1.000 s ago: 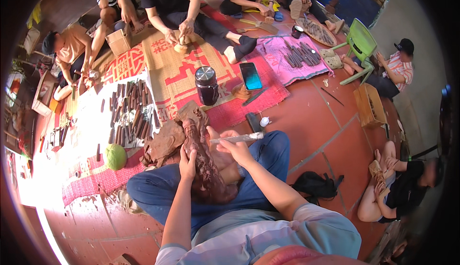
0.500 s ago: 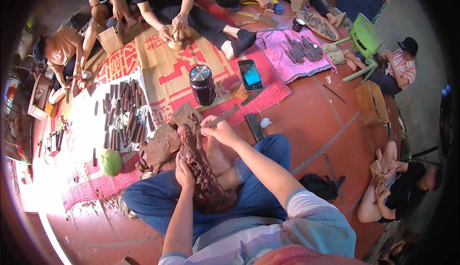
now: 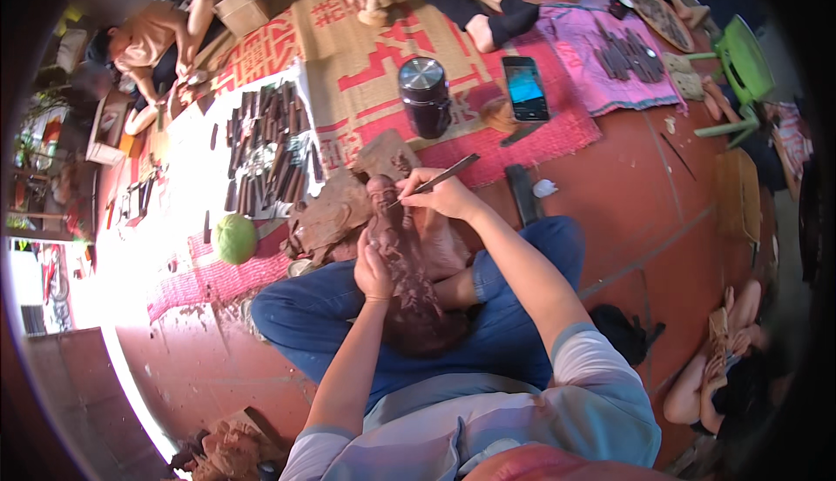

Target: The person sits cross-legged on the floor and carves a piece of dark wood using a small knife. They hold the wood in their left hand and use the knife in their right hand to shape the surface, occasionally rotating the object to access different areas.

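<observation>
A dark reddish-brown carved wooden statue (image 3: 402, 259), with a bald, bearded head, leans between my legs with its base in my lap. My left hand (image 3: 374, 272) is wrapped around its side at mid-height. In my right hand (image 3: 438, 192), a slim carving chisel (image 3: 450, 173) is pinched low down. Its tip meets the statue around the beard, and the shaft slants up to the right. Behind the head, a rough wooden block (image 3: 383, 152) and a gnarled piece of wood (image 3: 335, 211) lie close by.
Many chisels (image 3: 270, 141) lie on a white sheet at left, near a green round fruit (image 3: 235, 239). Ahead are a dark thermos (image 3: 424, 98) and a phone (image 3: 524, 89) on mats. A dark flat block (image 3: 522, 194) lies by my right knee. Other people sit around, some handling wood.
My view has swung, so the scene sits farther right and higher. The right hand has drawn slightly closer to the statue, bringing the chisel tip onto the beard. My left hand keeps its hold.
</observation>
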Demonstrator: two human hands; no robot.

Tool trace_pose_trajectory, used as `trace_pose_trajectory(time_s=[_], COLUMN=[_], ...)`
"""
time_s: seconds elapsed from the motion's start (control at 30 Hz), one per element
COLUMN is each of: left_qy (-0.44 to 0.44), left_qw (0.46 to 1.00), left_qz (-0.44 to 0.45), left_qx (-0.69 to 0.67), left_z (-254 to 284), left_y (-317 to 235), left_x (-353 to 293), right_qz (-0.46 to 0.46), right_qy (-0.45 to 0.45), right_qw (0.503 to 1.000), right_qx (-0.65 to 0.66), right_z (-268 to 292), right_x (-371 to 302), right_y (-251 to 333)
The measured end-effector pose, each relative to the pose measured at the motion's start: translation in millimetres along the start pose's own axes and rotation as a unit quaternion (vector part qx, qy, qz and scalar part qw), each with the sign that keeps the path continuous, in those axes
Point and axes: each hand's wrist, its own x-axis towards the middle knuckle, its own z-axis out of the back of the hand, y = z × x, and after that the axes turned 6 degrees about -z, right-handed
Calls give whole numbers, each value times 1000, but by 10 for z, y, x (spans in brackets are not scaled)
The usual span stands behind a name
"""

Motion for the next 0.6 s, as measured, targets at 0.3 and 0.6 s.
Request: trace_pose_trajectory(time_s=[0.3,0.6], left_qy=[-70,-64], left_qw=[994,994], left_qz=[-88,-85], left_qx=[-2,-26], left_z=[11,-17], left_y=[32,155], left_x=[85,74], right_qz=[-84,-49], right_qy=[-44,-4], right_qw=[983,998], right_qx=[157,40], right_z=[62,159], right_x=[167,167], right_y=[-61,-89])
